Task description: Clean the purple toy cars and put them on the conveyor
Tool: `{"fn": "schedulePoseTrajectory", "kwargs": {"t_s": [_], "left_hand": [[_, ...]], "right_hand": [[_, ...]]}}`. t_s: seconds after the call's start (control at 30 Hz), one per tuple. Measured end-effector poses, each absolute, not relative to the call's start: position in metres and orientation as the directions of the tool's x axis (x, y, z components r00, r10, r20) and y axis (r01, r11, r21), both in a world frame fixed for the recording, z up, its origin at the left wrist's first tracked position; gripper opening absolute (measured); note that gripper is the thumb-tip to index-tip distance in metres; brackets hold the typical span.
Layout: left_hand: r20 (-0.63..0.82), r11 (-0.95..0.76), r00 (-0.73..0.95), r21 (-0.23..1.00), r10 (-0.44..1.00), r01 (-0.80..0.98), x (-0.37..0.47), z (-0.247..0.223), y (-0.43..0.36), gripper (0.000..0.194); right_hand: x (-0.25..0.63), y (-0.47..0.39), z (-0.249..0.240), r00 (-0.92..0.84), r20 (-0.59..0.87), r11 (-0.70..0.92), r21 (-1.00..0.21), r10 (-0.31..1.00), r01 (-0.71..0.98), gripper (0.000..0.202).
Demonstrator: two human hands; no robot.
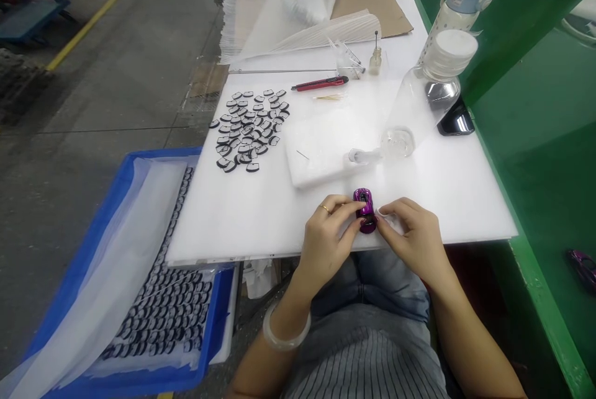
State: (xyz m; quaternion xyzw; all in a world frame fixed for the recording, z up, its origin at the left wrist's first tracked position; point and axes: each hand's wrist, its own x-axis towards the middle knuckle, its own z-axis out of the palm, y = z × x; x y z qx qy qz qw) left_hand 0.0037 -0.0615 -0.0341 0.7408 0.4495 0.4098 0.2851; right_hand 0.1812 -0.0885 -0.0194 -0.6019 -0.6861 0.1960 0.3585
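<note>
A small shiny purple toy car lies at the table's near edge, pointing away from me. My left hand grips it from the left, thumb and fingers closed on its side and top. Close by on the right, my right hand is pinched, its fingertips at the car's right flank. Under those fingers shows a soft white wad, perhaps tissue or cloth. Just beyond the car lies a white foam pad with a thin stick on it.
Many small black-edged pieces spread over the table's left. A red utility knife, a small glass bottle, a large transparent bottle and a drinking bottle stand or lie farther back. A blue crate sits at lower left; a green partition borders the right.
</note>
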Motion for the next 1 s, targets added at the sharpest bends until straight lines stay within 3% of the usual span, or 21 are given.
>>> {"fn": "schedulePoseTrajectory", "kwargs": {"t_s": [0.27, 0.4, 0.47, 0.53, 0.67, 0.77, 0.87, 0.93, 1.0], "left_hand": [[0.308, -0.420, 0.297, 0.771, 0.904, 0.479, 0.003, -0.030, -0.058, 0.022], [0.192, -0.457, 0.523, 0.771, 0.830, 0.443, -0.006, -0.023, -0.050, 0.051], [0.170, -0.491, 0.584, 0.746, 0.793, 0.449, -0.007, -0.023, -0.048, 0.059], [0.188, -0.499, 0.552, 0.714, 0.812, 0.491, -0.004, -0.024, -0.048, 0.055], [0.209, -0.452, 0.440, 0.684, 0.873, 0.573, 0.006, -0.029, -0.051, 0.049], [0.214, -0.441, 0.414, 0.673, 0.885, 0.594, 0.008, -0.032, -0.053, 0.049], [0.226, -0.451, 0.419, 0.677, 0.879, 0.582, 0.005, -0.033, -0.052, 0.053], [0.225, -0.447, 0.422, 0.699, 0.878, 0.557, 0.004, -0.032, -0.052, 0.045], [0.214, -0.426, 0.409, 0.723, 0.887, 0.544, 0.004, -0.030, -0.053, 0.030]], "right_hand": [[0.182, -0.084, -0.015, -0.064, 0.200, 0.188, -0.703, 0.978, 0.686, 0.008], [0.187, -0.087, -0.020, -0.087, 0.335, 0.302, -0.668, 0.938, 0.680, 0.005], [0.188, -0.090, -0.024, -0.066, 0.479, 0.385, -0.606, 0.875, 0.696, 0.008], [0.186, -0.092, -0.027, -0.118, 0.575, 0.462, -0.500, 0.809, 0.732, 0.013], [0.179, -0.096, -0.034, -0.225, 0.592, 0.488, -0.332, 0.774, 0.808, 0.014], [0.180, -0.098, -0.033, -0.161, 0.579, 0.424, -0.352, 0.799, 0.835, 0.012], [0.194, -0.093, -0.022, -0.120, 0.476, 0.373, -0.483, 0.871, 0.792, 0.011], [0.213, -0.083, -0.011, -0.065, 0.465, 0.350, -0.559, 0.883, 0.752, 0.009], [0.234, -0.070, 0.000, 0.071, 0.560, 0.283, -0.520, 0.826, 0.806, 0.005]]}}
